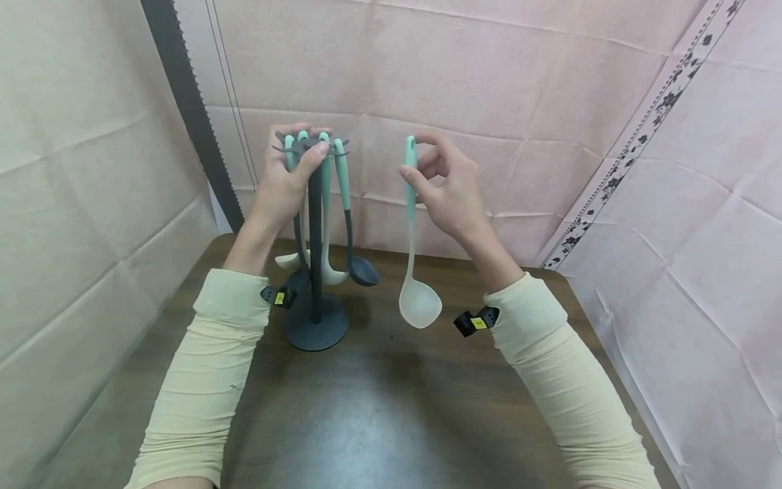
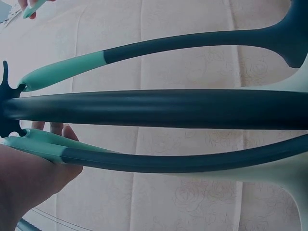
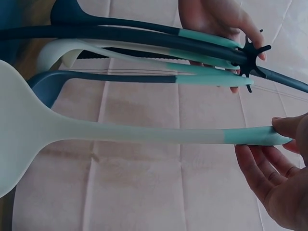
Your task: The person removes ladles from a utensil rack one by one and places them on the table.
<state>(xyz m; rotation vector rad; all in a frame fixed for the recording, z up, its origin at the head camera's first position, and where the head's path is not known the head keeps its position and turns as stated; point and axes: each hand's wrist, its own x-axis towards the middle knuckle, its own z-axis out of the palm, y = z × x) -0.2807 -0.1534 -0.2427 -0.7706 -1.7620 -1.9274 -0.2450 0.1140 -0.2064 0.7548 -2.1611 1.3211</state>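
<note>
In the head view my right hand (image 1: 453, 187) pinches the mint-green handle of a white ladle (image 1: 420, 303) between thumb and fingers, near its top. The ladle hangs upright, bowl down, to the right of a dark utensil stand (image 1: 315, 244). My left hand (image 1: 280, 183) grips the stand's hooked top, thumb over the front and fingers behind. Several mint-handled utensils hang from the hooks, among them a dark ladle (image 1: 363, 272) and a white ladle (image 1: 333, 276). The right wrist view shows the hooked top (image 3: 252, 58) beside my left hand's fingers.
The stand's round base (image 1: 305, 333) rests on a brown wooden table (image 1: 366, 421). Creased, pale cloth (image 1: 452, 75) covers the back, and similar cloth hangs at both sides. Each wrist wears a small black camera, such as the right one (image 1: 467, 324).
</note>
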